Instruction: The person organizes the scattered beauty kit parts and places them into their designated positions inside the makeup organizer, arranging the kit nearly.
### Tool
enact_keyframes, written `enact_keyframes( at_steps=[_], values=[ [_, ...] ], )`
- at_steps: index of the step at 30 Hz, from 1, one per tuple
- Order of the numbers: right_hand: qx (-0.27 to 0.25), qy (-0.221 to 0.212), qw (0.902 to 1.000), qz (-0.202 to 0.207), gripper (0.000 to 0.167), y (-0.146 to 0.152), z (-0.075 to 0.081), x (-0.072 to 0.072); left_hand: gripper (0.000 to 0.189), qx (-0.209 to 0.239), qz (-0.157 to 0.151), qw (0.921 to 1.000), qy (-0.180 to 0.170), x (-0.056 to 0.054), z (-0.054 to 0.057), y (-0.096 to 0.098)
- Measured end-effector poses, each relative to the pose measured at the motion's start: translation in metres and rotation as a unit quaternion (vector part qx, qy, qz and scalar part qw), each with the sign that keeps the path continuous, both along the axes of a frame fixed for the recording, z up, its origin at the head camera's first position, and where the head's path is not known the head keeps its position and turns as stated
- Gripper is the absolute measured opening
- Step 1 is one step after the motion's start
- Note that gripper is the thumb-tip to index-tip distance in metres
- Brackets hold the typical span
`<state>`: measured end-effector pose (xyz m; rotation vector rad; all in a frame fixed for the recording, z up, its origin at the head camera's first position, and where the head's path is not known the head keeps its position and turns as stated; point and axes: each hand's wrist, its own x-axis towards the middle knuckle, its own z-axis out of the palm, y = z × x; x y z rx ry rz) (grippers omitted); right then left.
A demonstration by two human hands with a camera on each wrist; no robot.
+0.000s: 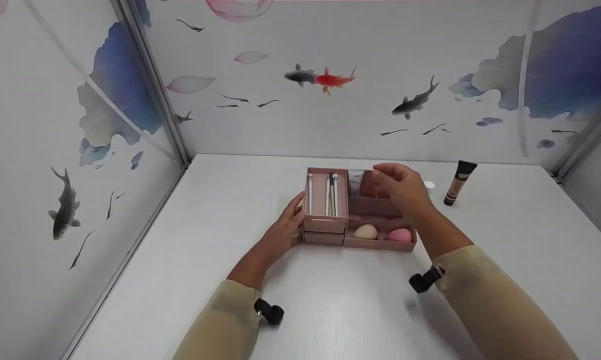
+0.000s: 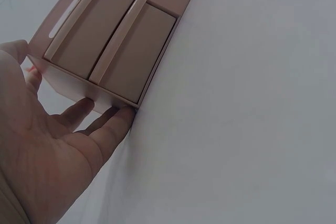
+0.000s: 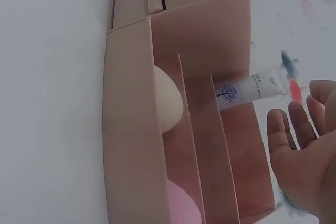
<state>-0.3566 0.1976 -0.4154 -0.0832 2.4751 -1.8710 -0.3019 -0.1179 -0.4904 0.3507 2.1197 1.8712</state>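
Note:
A dusty-pink desktop organizer (image 1: 380, 243) stands on the table, with two drawers (image 2: 137, 53) at its left front. My left hand (image 1: 282, 231) rests its fingertips against the organizer's left side wall. Over the rear right compartment hovers my right hand (image 1: 405, 189), fingers loosely bent and holding nothing. Near those fingers, a white tube (image 3: 254, 90) with a blue tree print stands in that compartment. A cream makeup sponge (image 1: 366, 232) and a pink makeup sponge (image 1: 399, 235) lie in the front compartment. Several slim brushes (image 1: 332, 195) lie in the top left tray.
To the right, a black-capped beige tube (image 1: 459, 184) stands on the white table (image 1: 520, 230). A small white round object (image 1: 429, 187) sits just beyond the right hand, partly hidden. Printed panels with fish (image 1: 410, 102) wall the table at the back and sides.

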Motion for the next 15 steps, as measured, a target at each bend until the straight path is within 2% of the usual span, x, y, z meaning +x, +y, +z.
enact_keyframes(
  at_steps=[7,10,15],
  values=[
    [-0.023,0.019,0.9995,-0.004,0.049,0.022,0.008,0.018,0.052,0.0,0.002,1.0,-0.002,0.0,0.0,-0.001],
    [-0.036,0.034,0.9986,-0.015,0.044,0.031,0.009,0.023,0.052,-0.002,0.005,1.0,-0.004,0.0,0.0,0.0],
    [-0.061,0.049,0.9966,-0.026,0.046,0.047,0.007,0.033,0.054,-0.004,0.006,1.0,-0.004,0.0,0.002,0.001]
  ],
)
